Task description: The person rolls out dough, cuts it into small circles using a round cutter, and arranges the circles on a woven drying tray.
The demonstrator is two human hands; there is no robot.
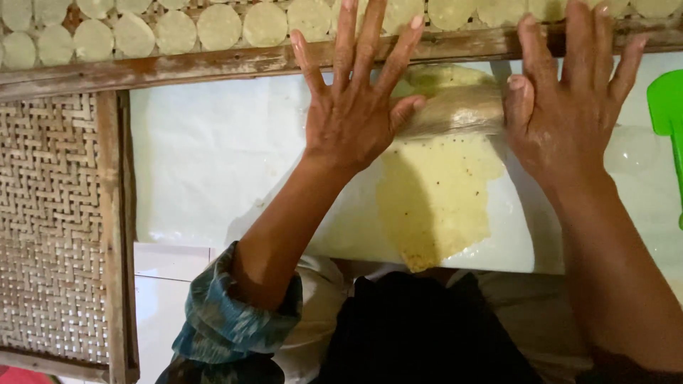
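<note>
Dough sheet (435,203): a thin, pale yellow, speckled sheet lay on a clear plastic film (213,163) over the white work surface, its near edge ragged just above the person's lap.
Rolling pin (455,107): a cylinder wrapped in plastic lay across the far end of the sheet, between the two hands.
Left hand (356,107): flat and spread, fingers pointing away, palm pressing on the pin's left end; it gripped nothing.
Right hand (565,107): likewise flat with fingers apart, bearing down on the pin's right end.
Progress: the near part of the sheet was already rolled thin and flat; the part under and beyond the pin looked thicker, judged still to be rolled.
Drying rack (235,62): a wood-framed woven tray at the far edge held rows of round pale discs (218,26).
Second tray (53,220): woven bamboo, at the left, bare where visible.
Green utensil (669,114): plastic, at the right edge, untouched.
</note>
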